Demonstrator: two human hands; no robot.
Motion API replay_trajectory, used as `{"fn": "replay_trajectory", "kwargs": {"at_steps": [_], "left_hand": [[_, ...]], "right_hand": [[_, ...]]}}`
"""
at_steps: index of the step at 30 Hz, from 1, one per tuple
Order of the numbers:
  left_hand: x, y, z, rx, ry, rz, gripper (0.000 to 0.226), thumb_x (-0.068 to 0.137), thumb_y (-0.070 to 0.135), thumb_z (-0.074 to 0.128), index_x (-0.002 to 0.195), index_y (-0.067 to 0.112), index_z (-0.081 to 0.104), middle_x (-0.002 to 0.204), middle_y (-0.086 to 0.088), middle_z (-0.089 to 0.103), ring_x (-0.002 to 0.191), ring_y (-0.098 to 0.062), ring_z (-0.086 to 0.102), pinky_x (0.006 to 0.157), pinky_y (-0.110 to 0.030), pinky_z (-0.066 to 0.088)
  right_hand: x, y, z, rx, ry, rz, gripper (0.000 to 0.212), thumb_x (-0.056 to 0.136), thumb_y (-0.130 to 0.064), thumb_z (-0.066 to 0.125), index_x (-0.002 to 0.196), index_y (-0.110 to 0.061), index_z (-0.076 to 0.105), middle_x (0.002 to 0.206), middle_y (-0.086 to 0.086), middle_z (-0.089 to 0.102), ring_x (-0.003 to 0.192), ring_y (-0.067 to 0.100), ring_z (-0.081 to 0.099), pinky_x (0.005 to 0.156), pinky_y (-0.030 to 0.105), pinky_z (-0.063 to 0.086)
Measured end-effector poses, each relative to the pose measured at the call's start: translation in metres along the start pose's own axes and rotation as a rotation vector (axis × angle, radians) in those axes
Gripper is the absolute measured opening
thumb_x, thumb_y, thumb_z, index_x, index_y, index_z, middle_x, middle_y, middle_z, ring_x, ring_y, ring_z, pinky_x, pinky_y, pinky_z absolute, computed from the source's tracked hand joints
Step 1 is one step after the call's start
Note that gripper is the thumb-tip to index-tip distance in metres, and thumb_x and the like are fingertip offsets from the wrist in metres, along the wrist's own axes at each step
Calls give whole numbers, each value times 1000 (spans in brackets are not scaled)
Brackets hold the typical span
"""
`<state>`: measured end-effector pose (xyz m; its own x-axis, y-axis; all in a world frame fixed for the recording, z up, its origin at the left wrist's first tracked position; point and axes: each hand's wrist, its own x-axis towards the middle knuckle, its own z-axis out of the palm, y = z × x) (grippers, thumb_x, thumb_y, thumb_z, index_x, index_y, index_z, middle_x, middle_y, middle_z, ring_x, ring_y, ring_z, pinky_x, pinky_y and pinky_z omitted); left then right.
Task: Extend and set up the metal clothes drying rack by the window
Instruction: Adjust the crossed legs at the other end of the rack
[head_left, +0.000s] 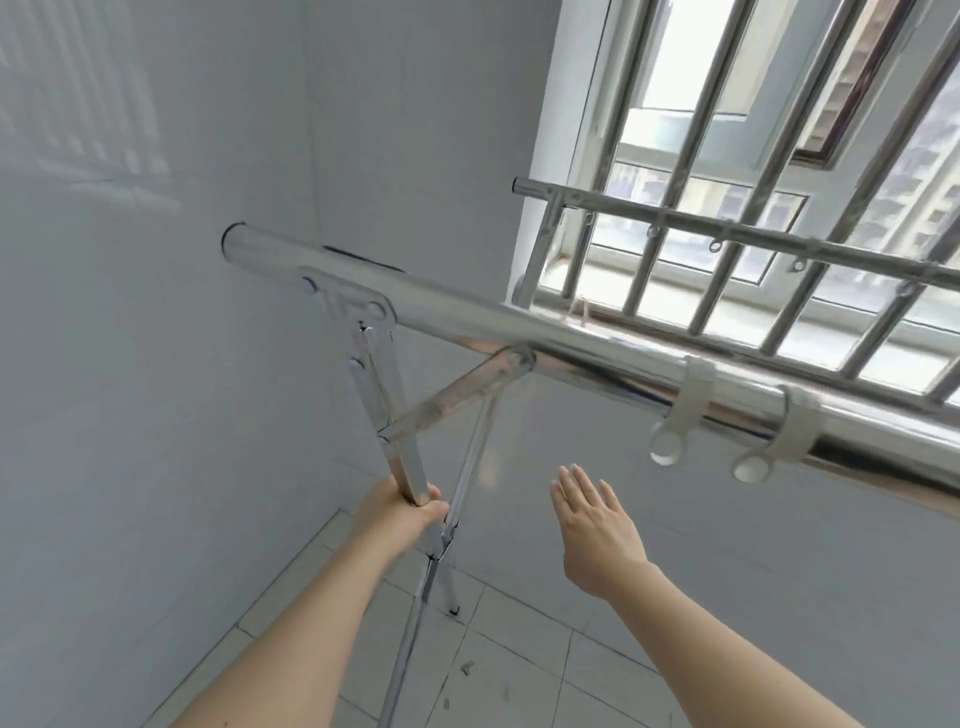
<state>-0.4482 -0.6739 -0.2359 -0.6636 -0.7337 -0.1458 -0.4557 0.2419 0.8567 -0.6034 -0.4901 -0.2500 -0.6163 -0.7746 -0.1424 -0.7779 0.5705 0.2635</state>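
Observation:
The metal drying rack stands in front of me, its thick chrome top bar (467, 312) running from upper left to lower right. A flat upright strut (382, 405) hangs from a bracket on that bar, and a diagonal brace (457, 387) joins it. My left hand (402, 512) is closed around the lower part of the upright strut. My right hand (592, 525) hovers flat and open below the top bar, touching nothing. A thinner second rail (727, 231) with small rings runs nearer the window. The rack's foot (453, 609) rests on the floor.
The barred window (753, 156) fills the upper right, its sill just behind the rack. White walls meet in a corner to the left. Two white plastic hook clips (685, 410) hang on the top bar. Pale floor tiles (519, 665) carry a few small bits of debris.

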Motion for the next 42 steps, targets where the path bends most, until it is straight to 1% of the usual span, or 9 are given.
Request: {"fn": "replay_trajectory", "kwargs": {"at_steps": [3,7,14,19,23,28,31,36,42], "left_hand": [[-4,6,10,92,24,-135,37,79,30,73,109,10,62,114,-11,67,107,-28,61,80,-28,44],[-36,22,33,564,-213,-197,45,83,33,66,119,7,58,124,-12,63,113,-27,58,91,-30,47],[-139,109,136,894,-204,198,41,86,23,50,126,16,47,129,-9,57,117,-28,54,95,-36,48],[-215,155,188,929,-206,350,44,88,25,49,131,18,43,133,-6,53,119,-26,52,97,-38,45],[-304,211,220,859,-92,624,32,88,23,49,119,22,56,123,-2,62,113,-23,58,91,-35,48],[-388,286,216,616,353,1290,12,70,11,70,81,15,67,77,-3,66,76,-25,64,54,-34,54],[-413,330,215,578,499,1512,27,67,11,66,94,11,64,92,-8,62,83,-28,59,68,-38,51],[-417,373,224,851,225,1227,52,87,48,50,131,20,44,133,-8,48,122,-28,44,106,-45,29],[-401,373,234,966,-23,885,64,90,65,16,124,20,47,129,-8,55,127,-25,43,106,-48,31]], "right_hand": [[-25,29,-6,26,2,61,75,90,-8,35,154,-9,-4,163,8,-11,149,24,-16,122,42,-5],[-69,57,-13,91,28,129,75,90,-9,36,155,-11,-1,163,7,-9,150,23,-14,122,42,-4],[-198,123,-20,208,18,244,70,91,-12,41,154,-11,10,164,9,0,151,24,-7,122,40,2],[-294,169,-25,321,-19,281,45,88,-10,46,132,-10,50,139,7,48,137,27,38,108,37,39],[-399,229,-40,329,64,400,43,85,-11,48,127,-16,58,134,4,57,123,27,52,99,38,48],[-478,279,-86,316,408,526,30,86,-20,50,109,-26,68,114,3,70,107,28,63,84,30,46],[-508,294,-109,252,548,567,23,82,-18,51,94,-24,69,97,3,74,95,29,66,71,29,39],[-539,317,-129,165,775,698,19,86,-16,47,100,-15,59,90,5,68,82,32,67,60,29,36],[-530,322,-145,265,301,901,59,96,-55,30,131,-13,53,132,15,48,121,32,50,90,37,44]]}}
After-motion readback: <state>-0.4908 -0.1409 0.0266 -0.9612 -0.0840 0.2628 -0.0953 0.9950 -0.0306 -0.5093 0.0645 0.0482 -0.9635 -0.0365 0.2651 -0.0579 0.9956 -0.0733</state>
